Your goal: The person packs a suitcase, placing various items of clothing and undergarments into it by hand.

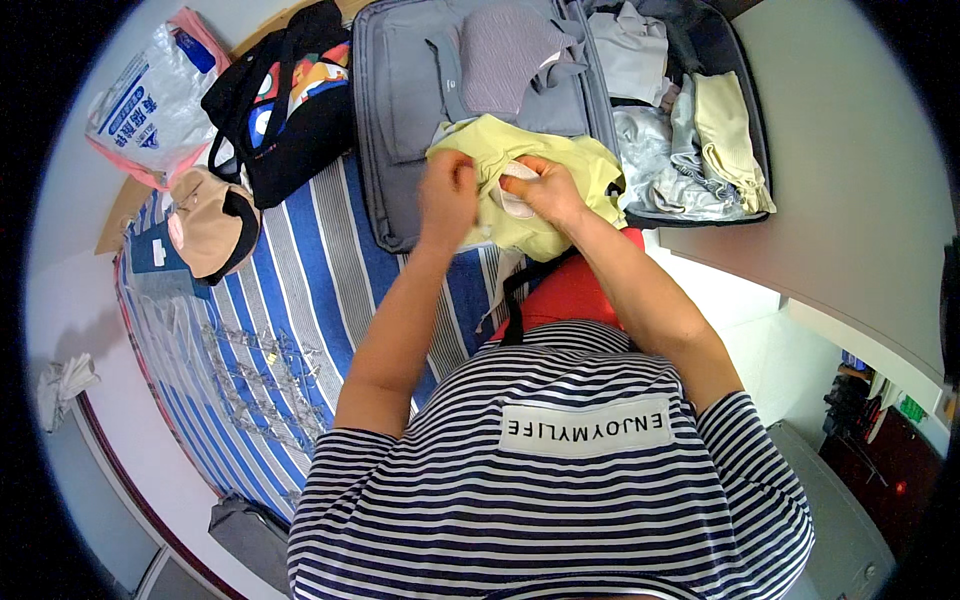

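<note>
A pale yellow garment (544, 238) is spread over the front edge of an open suitcase's grey lid (401, 45). My right hand (551, 191) pinches a whitish oval pad (517, 204) between thumb and fingers, at the middle of the garment. On the garment's left side is my left hand (448, 195), its fingers curled and blurred by motion. Whether those fingers grip the fabric cannot be made out. Just beyond both hands, a mauve-grey textured garment (499, 56) with straps lies on the lid.
The suitcase's other half (761, 127) holds folded clothes (724, 120) and a clear plastic bag (645, 161). Leftward on the striped bed (337, 217) are a black bag (307, 157), tan bra cups (206, 225), a printed plastic bag (157, 112) and a clip hanger (262, 382). A cabinet panel (847, 135) stands right.
</note>
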The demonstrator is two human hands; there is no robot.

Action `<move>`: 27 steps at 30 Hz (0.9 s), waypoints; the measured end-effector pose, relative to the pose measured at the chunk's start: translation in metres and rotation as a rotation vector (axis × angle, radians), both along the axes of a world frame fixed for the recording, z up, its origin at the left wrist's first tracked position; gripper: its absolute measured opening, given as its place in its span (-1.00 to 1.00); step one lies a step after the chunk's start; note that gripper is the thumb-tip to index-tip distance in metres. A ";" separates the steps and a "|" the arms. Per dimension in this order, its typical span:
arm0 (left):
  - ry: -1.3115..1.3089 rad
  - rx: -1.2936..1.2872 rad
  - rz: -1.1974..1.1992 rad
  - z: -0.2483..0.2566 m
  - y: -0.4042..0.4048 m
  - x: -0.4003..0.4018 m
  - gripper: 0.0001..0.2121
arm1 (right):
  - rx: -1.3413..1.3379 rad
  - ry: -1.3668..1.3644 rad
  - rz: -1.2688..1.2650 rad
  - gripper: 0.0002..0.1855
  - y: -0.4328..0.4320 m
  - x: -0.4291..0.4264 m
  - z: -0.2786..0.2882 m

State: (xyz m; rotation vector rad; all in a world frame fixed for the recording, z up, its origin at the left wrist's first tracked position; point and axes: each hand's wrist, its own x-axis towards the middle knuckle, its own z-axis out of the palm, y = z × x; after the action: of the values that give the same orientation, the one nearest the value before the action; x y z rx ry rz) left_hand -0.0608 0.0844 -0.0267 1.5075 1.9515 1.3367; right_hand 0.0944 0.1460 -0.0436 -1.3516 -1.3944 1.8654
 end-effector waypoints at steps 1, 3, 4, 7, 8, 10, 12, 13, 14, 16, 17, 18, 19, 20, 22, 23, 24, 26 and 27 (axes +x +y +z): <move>0.084 -0.043 0.081 -0.001 0.003 -0.012 -0.86 | 0.099 -0.090 0.078 -0.70 0.002 0.003 -0.004; 0.255 -0.132 0.246 0.010 0.010 -0.030 -0.82 | 0.163 -0.180 0.109 -0.70 0.005 0.001 -0.009; 0.182 -0.238 0.176 0.009 0.015 -0.036 -0.80 | 0.197 -0.224 0.126 -0.70 0.006 0.000 -0.011; 0.046 -0.497 -0.033 0.012 0.024 -0.044 -0.76 | 0.276 -0.275 0.163 -0.72 0.006 -0.001 -0.013; 0.057 -0.553 -0.116 0.017 0.027 -0.040 -0.74 | 0.307 -0.290 0.172 -0.72 0.005 -0.001 -0.011; 0.007 -0.519 -0.209 0.013 0.030 -0.034 -0.73 | 0.370 -0.319 0.189 -0.71 0.006 -0.002 -0.008; -0.118 -0.347 -0.222 -0.003 0.026 -0.029 -0.72 | 0.356 -0.385 0.168 -0.72 0.005 -0.007 -0.001; -0.025 -0.340 -0.191 -0.010 0.024 -0.029 -0.69 | 0.349 -0.417 0.159 -0.72 0.005 -0.009 0.002; 0.071 -0.332 -0.158 -0.009 0.024 -0.028 -0.66 | 0.343 -0.485 0.160 -0.71 0.007 -0.012 0.008; 0.169 -0.446 -0.080 -0.007 0.022 -0.027 -0.60 | 0.330 -0.619 0.162 -0.69 0.010 -0.017 0.016; 0.169 -0.565 -0.039 0.003 0.022 -0.023 -0.57 | 0.358 -0.629 0.133 -0.67 0.011 -0.017 0.015; 0.169 -0.685 0.002 0.011 0.023 -0.020 -0.54 | 0.386 -0.638 0.105 -0.65 0.013 -0.017 0.013; 0.166 -0.738 -0.003 0.014 0.025 -0.017 -0.53 | 0.413 -0.648 0.075 -0.63 0.014 -0.016 0.012; 0.161 -0.794 -0.006 0.016 0.025 -0.014 -0.52 | 0.441 -0.667 0.103 -0.62 0.013 -0.017 0.014; 0.117 -0.800 -0.013 0.015 0.024 -0.013 -0.50 | 0.496 -0.705 0.158 -0.60 0.013 -0.019 0.020; 0.076 -0.750 -0.014 0.013 0.024 -0.013 -0.50 | 0.575 -0.715 0.185 -0.60 0.013 -0.019 0.025; 0.036 -0.699 -0.015 0.011 0.024 -0.013 -0.50 | 0.655 -0.724 0.213 -0.61 0.012 -0.018 0.032; 0.089 -0.657 -0.041 0.012 0.024 -0.010 -0.53 | 0.823 -0.709 0.215 -0.63 0.012 -0.017 0.035; 0.116 -0.635 -0.054 0.013 0.024 -0.009 -0.55 | 0.913 -0.685 0.189 -0.66 0.015 -0.015 0.035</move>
State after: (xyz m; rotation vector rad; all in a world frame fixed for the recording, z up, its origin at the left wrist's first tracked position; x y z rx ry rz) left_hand -0.0701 0.1085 -0.0134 1.3162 2.1056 0.5223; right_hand 0.0799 0.1607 -0.0089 -1.3818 -2.3534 0.5934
